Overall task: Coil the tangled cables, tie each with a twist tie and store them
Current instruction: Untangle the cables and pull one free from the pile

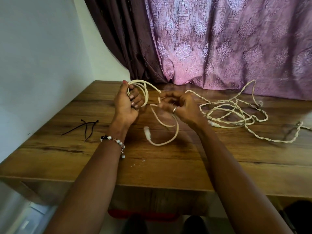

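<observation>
**Cream cable half coiled above the worktop**

While the head view looks down over both bare forearms, the left hand point(125, 105) is raised above the wooden worktop point(67, 154), its grip wrapped around several loops of a cream cable point(146, 93), thumb on top and fingers curled through the coil. From that coil the same cable runs across to the right hand point(179, 105), whose fingers pinch the strand in a narrow grip; a ring shows on one finger. Below the hands the cable hangs in a loose loop and ends in a pale connector point(146, 130), blurred, just over the worktop. A beaded bracelet point(113, 141) sits on the left wrist.

To the right lies a tangled heap of twisted cream cables point(236, 115), spread on the worktop near a purple patterned curtain point(219, 44). On the left, well apart from the heap, dark twist ties point(84, 129) lie together on the wood beside a white wall point(42, 56).
</observation>
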Demonstrator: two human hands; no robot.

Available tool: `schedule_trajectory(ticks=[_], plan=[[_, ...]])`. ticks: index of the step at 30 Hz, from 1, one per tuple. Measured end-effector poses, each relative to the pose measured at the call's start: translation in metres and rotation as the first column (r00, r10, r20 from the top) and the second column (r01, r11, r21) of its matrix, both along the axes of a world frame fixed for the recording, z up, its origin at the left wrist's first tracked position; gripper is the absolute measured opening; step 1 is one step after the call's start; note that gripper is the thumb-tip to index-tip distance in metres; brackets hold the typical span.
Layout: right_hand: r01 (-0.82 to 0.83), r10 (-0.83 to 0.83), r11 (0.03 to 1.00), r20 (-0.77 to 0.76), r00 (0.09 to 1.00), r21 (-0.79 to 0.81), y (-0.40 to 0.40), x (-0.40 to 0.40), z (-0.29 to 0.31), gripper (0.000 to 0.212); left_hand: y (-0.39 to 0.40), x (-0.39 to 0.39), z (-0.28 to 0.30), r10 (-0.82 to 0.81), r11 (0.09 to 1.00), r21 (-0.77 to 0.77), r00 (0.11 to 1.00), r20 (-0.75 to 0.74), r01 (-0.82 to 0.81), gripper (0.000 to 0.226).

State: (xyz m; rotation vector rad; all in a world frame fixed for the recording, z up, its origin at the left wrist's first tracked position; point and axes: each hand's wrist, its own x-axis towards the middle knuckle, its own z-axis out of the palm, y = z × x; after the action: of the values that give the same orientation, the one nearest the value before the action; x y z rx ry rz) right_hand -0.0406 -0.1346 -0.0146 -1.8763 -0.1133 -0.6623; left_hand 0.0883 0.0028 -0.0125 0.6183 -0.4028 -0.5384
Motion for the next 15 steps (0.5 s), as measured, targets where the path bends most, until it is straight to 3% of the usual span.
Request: schedule_trajectory(ticks=[2,3,6,10,15], plan=[[0.091,-0.108,0.977,-0.077,0.991,-0.192,0.002,0.011,-0.010,0.048,-0.002,0.000,-0.002,-0.030,0.999,-0.015,1.000,0.001,0.030,0.040],[0.127,-0.155,0.955,-0.086,0.984,-0.269,0.003,0.017,-0.015,0.049,-0.003,0.001,-0.003,-0.038,0.999,-0.024,0.999,0.000,0.038,0.041],[0.212,-0.237,0.914,-0.031,0.971,-0.346,0.001,0.023,-0.020,0.025,-0.004,0.004,-0.003,-0.027,0.998,-0.061,1.000,-0.016,0.026,0.041],[0.306,-0.256,0.647,0.179,0.950,-0.698,-0.004,0.015,-0.015,0.047,0.000,0.005,0.001,0.084,0.993,-0.076,0.996,-0.020,-0.085,0.041],[0.267,-0.180,0.401,0.211,0.961,-0.876,0.007,0.015,-0.015,0.044,-0.008,-0.004,0.001,0.170,0.981,0.066,0.976,0.136,-0.180,0.046]])
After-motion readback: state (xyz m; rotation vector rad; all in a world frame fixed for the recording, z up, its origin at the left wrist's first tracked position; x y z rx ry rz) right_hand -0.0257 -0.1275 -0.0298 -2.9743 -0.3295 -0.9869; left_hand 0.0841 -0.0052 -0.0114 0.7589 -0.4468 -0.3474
